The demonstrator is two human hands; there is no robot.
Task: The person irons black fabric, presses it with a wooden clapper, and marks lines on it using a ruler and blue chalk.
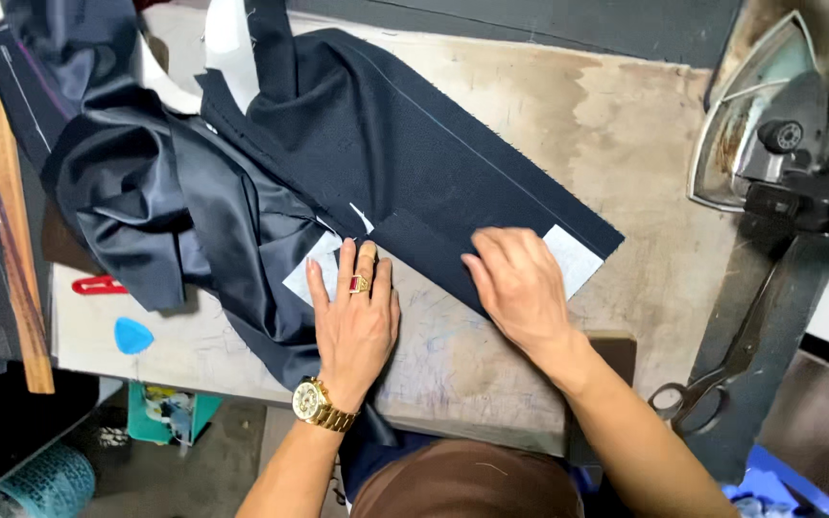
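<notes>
A dark navy garment piece [405, 144] lies spread across a worn pressing table [626, 125], with shiny navy lining [146, 201] bunched at its left. My left hand [352, 312], wearing a red-stone ring and a gold watch, lies flat with fingers apart on the fabric's near edge, beside a white interfacing patch [311, 271]. My right hand [520, 288] presses flat on the folded navy edge, next to another white patch [573, 257] at the cloth's right corner. Neither hand grips anything.
A heavy iron [779, 115] rests at the right on a dark pad. Large scissors [722, 364] lie below it. A blue tailor's chalk [132, 336] and a red item [98, 285] sit at the left, near a wooden ruler [11, 221].
</notes>
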